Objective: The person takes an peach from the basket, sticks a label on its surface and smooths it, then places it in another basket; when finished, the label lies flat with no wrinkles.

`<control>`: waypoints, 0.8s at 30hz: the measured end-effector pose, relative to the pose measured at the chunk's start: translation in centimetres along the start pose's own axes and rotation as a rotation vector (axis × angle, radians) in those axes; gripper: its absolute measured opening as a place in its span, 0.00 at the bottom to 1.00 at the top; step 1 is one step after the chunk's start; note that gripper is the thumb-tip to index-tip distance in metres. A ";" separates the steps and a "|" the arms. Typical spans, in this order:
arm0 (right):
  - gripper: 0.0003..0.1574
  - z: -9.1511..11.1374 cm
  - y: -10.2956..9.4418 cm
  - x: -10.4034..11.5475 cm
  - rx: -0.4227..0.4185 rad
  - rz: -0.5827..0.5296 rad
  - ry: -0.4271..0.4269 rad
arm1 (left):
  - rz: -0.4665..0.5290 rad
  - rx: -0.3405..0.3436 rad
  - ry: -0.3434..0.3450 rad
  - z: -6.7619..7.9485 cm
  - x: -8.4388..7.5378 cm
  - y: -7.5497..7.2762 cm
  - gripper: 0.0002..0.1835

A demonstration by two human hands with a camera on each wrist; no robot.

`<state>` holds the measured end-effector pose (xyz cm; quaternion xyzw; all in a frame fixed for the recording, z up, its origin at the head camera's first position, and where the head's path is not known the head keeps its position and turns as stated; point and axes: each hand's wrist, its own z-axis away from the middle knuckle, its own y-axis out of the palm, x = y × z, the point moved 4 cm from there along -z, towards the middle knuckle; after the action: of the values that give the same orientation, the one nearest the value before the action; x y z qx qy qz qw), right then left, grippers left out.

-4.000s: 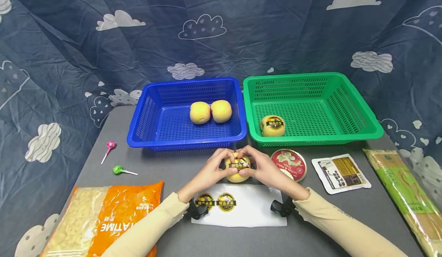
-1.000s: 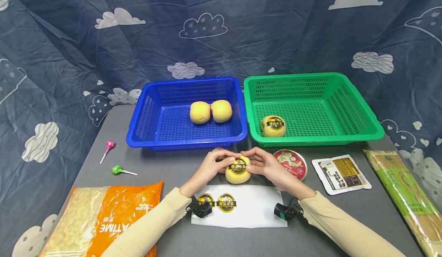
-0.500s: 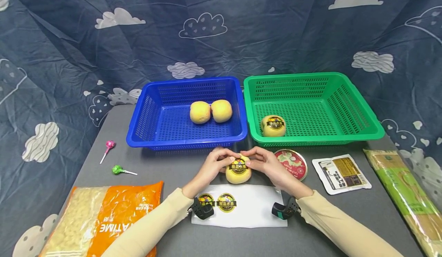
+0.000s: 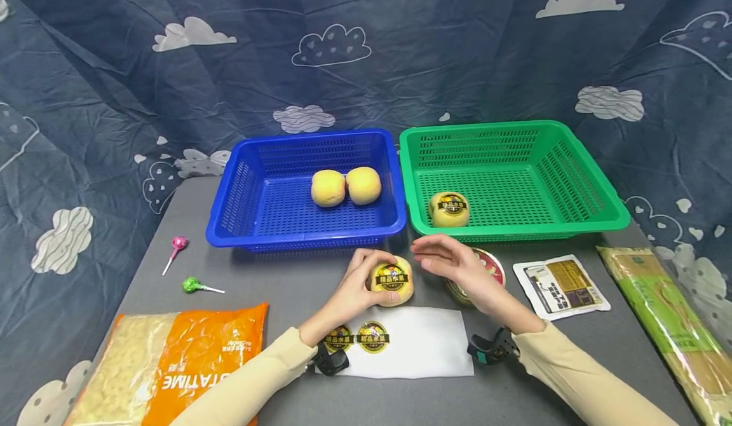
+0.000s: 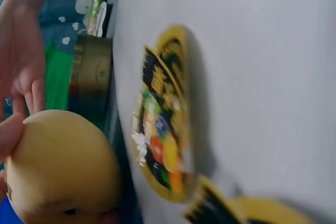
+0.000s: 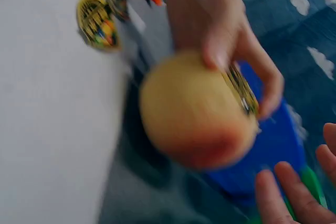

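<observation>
In the head view, my left hand [image 4: 356,289] grips a yellow peach [image 4: 403,294] with thumb and fingers around its left side. A black and gold round sticker [image 4: 391,278] lies on the peach's upper face. My right hand [image 4: 454,267] is apart from it to the right, fingers extended and holding nothing. The right wrist view shows the peach [image 6: 194,114] with a reddish blush, blurred, in the left hand's grip. Below the hands lies a white sticker sheet [image 4: 426,343] with two more stickers [image 4: 373,337], partly covered by the left wrist strap.
A blue basket [image 4: 297,238] holds two peaches [image 4: 345,186]; a green basket [image 4: 532,227] holds one stickered peach [image 4: 448,210]. Around are a round tin [image 4: 493,267], a white pouch [image 4: 562,287], a noodle pack [image 4: 666,318], a pasta bag [image 4: 171,362] and two lollipops [image 4: 179,243] [image 4: 191,284].
Both hands were on the peach, fingers around the sticker. Now the right hand has let go and moved right, while the left hand keeps hold of the peach.
</observation>
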<state>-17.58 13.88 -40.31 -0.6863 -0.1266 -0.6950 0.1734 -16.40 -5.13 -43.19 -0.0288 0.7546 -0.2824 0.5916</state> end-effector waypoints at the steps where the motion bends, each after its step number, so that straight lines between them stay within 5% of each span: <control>1: 0.22 0.4 -0.7 0.4 -0.017 0.000 -0.019 | 0.017 0.006 0.007 0.1 -0.6 -0.1 0.28; 8: 0.25 3.0 -7.5 0.3 -0.151 0.048 -0.078 | 0.120 0.101 0.138 0.2 -7.1 -0.8 0.25; 12: 0.26 3.7 -11.4 -2.1 -0.204 0.031 -0.078 | 0.154 0.089 0.223 -1.2 -8.1 -0.7 0.26; 16: 0.24 4.4 -12.4 -1.2 -0.258 -0.015 -0.057 | 0.157 0.063 0.267 -3.6 -8.7 -0.7 0.26; 24: 0.19 4.5 -13.4 -1.3 -0.333 -0.106 -0.041 | 0.157 0.001 0.231 -9.5 -10.2 -1.3 0.26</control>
<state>-19.07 27.96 -40.69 -0.7118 -0.0491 -0.7004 0.0176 -22.39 1.39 -32.31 0.0632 0.8176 -0.2369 0.5210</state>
